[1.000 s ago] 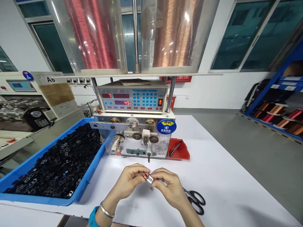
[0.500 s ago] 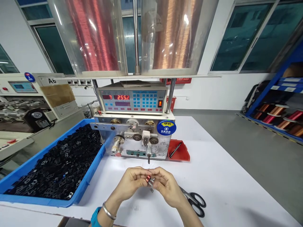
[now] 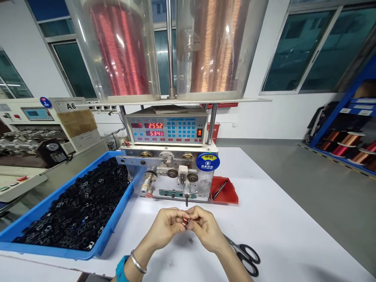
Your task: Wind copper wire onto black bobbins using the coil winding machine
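Note:
Between my two hands, in front of the winding machine, is a small coil bobbin (image 3: 185, 222) with red wire around a dark body. My left hand (image 3: 166, 227) pinches it from the left with thumb and fingers. From the right, the fingertips of my right hand (image 3: 205, 229) close on its other side, partly hiding it. The machine's spindle (image 3: 187, 199) points down just beyond my fingers and carries nothing that I can see. A tiny grey piece (image 3: 190, 240) shows just below my hands. Black-handled scissors (image 3: 248, 254) lie beside my right forearm.
A blue tray (image 3: 102, 243) full of black plastic bobbins stands at the left. The winding machine (image 3: 176, 172) stands ahead, below large clear cylinders with red and copper wire spools (image 3: 123, 51). A red bin (image 3: 232, 192) with a black pen-like tool sits right of it.
Both hands keep hold of the coil bobbin and it has turned slightly between the fingers. The view has shifted a little. The lower number on the machine's display is now lit.

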A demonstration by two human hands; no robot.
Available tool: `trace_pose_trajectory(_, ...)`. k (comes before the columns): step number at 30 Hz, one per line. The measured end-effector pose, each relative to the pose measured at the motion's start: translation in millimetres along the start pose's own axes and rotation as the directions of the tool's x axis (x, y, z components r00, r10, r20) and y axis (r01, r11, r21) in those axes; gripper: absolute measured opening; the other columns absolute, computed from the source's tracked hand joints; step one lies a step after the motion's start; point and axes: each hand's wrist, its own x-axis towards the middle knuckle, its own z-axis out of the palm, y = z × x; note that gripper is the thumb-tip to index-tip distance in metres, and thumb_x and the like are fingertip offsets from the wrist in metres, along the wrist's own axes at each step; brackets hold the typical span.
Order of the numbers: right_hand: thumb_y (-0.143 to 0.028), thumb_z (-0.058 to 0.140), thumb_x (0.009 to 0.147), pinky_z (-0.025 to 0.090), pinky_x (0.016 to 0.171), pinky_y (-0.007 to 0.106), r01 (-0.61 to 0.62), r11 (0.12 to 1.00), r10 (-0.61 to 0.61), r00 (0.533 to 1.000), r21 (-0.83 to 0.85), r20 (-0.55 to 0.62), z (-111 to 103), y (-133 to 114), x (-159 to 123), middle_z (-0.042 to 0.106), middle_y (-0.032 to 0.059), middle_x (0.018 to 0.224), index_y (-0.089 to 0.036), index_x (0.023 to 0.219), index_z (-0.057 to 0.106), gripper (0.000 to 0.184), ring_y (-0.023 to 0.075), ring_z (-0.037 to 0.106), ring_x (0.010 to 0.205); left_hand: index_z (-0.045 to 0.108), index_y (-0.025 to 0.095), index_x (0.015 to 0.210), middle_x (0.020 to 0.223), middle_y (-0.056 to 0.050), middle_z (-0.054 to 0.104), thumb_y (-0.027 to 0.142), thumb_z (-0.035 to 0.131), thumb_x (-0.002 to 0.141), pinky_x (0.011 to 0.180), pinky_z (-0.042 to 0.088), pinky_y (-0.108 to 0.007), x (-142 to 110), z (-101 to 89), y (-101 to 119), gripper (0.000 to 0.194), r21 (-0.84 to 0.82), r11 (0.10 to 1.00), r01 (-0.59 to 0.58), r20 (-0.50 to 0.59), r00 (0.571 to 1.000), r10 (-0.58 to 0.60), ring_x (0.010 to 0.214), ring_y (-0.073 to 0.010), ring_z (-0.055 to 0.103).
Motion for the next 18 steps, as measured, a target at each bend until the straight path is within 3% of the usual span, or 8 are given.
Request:
trace_pose_trajectory(6,-0.037,0.060,0.078,0.043,0.058,0.026,0.074,0.972,-0.089,0.994,-0.225,-0.056,0,-2,4,0.055,0.0001,0.068,-0.020,0.062,0.047,0.026,0.0139,0.053,0.063,0.073,0.015,0.073,0.063,0.001,0.056,0.033,0.083,0.054,0.059,0.041,-0.025,3,1.5,2,0.028,0.054,0.999,-0.009,0.004,1.000,0.009,0.059,-0.0113,0.049)
trace_pose_trajectory(10,-0.037,0.063,0.077,0.049,0.064,0.028,0.016,0.987,-0.027,0.997,-0.157,-0.069,1,0,-3,0.061,0.0019,0.075,-0.020,0.069,0.051,0.022,0.0163,0.060,0.070,0.075,0.017,0.077,0.068,-0.001,0.059,0.034,0.082,0.055,0.062,0.045,-0.027,5,-2.0,-3,0.029,0.032,0.999,0.011,0.036,0.999,-0.012,0.062,-0.0124,0.053)
trace_pose_trajectory(15,-0.042,0.056,0.083,0.053,0.069,0.031,-0.071,0.991,0.049,0.981,-0.110,-0.189,6,10,-16,0.066,0.0054,0.085,-0.020,0.106,0.056,0.032,0.0183,0.064,0.074,0.075,0.022,0.087,0.092,-0.004,0.055,0.036,0.080,0.058,0.071,0.051,-0.033,9,0.8,-13,0.032,-0.020,0.999,-0.049,-0.003,0.999,0.049,0.078,-0.0167,0.058)
trace_pose_trajectory(18,-0.047,0.055,0.083,0.054,0.068,0.032,-0.082,0.988,0.041,0.958,-0.134,-0.283,9,13,-19,0.067,0.0059,0.081,-0.018,0.095,0.062,0.032,0.0186,0.064,0.071,0.075,0.021,0.085,0.088,-0.001,0.052,0.040,0.080,0.056,0.063,0.052,-0.032,12,6.4,-18,0.035,0.002,0.997,-0.074,-0.081,0.994,0.074,0.063,-0.0113,0.056)
